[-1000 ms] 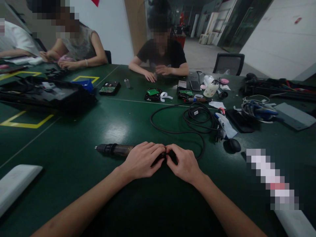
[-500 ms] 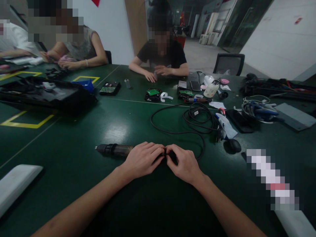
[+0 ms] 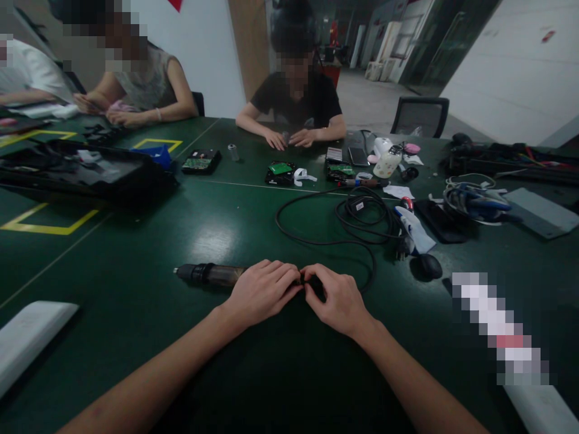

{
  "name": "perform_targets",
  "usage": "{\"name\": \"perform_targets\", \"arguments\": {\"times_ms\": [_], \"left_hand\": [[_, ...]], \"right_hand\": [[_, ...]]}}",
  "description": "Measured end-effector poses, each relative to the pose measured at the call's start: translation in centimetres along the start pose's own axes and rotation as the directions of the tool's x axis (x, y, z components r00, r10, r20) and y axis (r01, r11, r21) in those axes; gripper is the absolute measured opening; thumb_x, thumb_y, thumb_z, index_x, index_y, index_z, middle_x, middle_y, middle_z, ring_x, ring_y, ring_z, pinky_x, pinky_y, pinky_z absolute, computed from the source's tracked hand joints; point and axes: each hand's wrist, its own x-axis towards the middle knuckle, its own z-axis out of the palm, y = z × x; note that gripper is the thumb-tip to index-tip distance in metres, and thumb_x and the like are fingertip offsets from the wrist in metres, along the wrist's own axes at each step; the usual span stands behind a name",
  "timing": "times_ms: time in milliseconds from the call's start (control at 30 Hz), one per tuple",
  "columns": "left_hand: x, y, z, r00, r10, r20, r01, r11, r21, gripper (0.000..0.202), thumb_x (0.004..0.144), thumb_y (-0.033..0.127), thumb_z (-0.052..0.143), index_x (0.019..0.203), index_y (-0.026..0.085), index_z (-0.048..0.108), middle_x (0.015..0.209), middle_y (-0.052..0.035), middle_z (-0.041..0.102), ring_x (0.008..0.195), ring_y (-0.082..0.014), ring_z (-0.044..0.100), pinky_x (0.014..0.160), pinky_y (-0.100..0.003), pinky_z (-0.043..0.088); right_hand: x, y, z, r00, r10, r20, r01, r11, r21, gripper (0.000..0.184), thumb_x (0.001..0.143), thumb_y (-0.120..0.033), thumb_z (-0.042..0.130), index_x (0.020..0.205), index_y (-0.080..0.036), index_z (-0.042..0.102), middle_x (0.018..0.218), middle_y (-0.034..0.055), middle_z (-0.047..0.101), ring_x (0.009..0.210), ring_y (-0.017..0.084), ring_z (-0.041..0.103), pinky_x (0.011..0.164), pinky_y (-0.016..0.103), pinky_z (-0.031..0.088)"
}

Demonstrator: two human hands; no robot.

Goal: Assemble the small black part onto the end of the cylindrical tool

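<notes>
A dark cylindrical power tool (image 3: 208,274) lies flat on the green table (image 3: 136,271), its tip pointing left. My left hand (image 3: 265,291) rests over the tool's right end with the fingers curled down on it. My right hand (image 3: 337,299) meets it fingertip to fingertip, pinching a small dark part at the tool's end, where a black cable (image 3: 325,238) runs off. What sits between the fingers is mostly hidden.
The cable loops toward a coil and plug (image 3: 366,211) at mid-right, near a computer mouse (image 3: 427,265). Circuit boards (image 3: 280,170), a black tray (image 3: 85,172) and tool clutter (image 3: 474,202) lie farther back. Two people sit across the table. A white object (image 3: 27,340) lies near left.
My hands have barely moved on the tool's end. The person across the table has brought both hands together.
</notes>
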Motion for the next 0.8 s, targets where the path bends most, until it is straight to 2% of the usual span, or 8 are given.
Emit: {"name": "perform_targets", "arguments": {"times_ms": [167,367,533,700,800], "left_hand": [[-0.05,-0.05,-0.40,0.997,0.070,0.020,-0.070,0.997,-0.028,0.023,0.105,0.034,0.051,0.118,0.020,0.062,0.121,-0.0056,0.071,0.105,-0.0219,0.068,0.085,-0.038,0.050],[-0.06,-0.05,0.00,1.000,0.003,-0.008,-0.003,1.000,-0.002,0.024,0.107,0.038,0.049,0.112,0.019,0.062,0.113,-0.0054,0.072,0.096,-0.0201,0.069,0.082,-0.037,0.050],[-0.07,0.13,-0.09,0.999,0.042,0.005,-0.042,0.999,-0.011,0.023,0.105,0.034,0.050,0.120,0.020,0.062,0.120,-0.0056,0.071,0.104,-0.0216,0.069,0.085,-0.038,0.050],[-0.04,0.11,-0.10,1.000,0.010,-0.023,-0.009,1.000,0.009,0.023,0.106,0.037,0.050,0.113,0.019,0.063,0.119,-0.0069,0.071,0.102,-0.0214,0.069,0.085,-0.038,0.051],[0.00,0.10,-0.17,0.999,0.027,-0.016,-0.027,1.000,-0.009,0.025,0.104,0.036,0.052,0.118,0.019,0.063,0.122,-0.0069,0.071,0.104,-0.0216,0.069,0.085,-0.038,0.051]], "right_hand": [[-0.01,0.05,-0.03,1.000,-0.006,0.003,0.006,1.000,0.002,0.011,0.099,-0.024,0.059,0.109,-0.027,0.058,0.113,0.0024,0.073,0.093,0.021,0.071,0.081,0.032,0.050],[-0.07,0.16,0.21,1.000,-0.011,-0.016,0.010,1.000,-0.003,0.013,0.097,-0.023,0.060,0.109,-0.027,0.060,0.112,0.0026,0.074,0.094,0.021,0.071,0.081,0.031,0.051],[-0.04,0.11,0.19,1.000,-0.007,-0.017,0.007,1.000,-0.002,0.012,0.097,-0.024,0.060,0.108,-0.027,0.060,0.110,0.0022,0.074,0.092,0.021,0.071,0.081,0.031,0.051],[-0.01,-0.02,0.02,1.000,-0.009,-0.015,0.009,1.000,-0.002,0.011,0.097,-0.023,0.060,0.108,-0.027,0.060,0.111,0.0018,0.074,0.092,0.020,0.071,0.079,0.030,0.050],[-0.02,-0.01,0.02,1.000,-0.002,-0.008,0.002,1.000,-0.007,0.012,0.097,-0.023,0.060,0.109,-0.027,0.060,0.110,0.0018,0.074,0.090,0.020,0.071,0.078,0.030,0.049]]}}
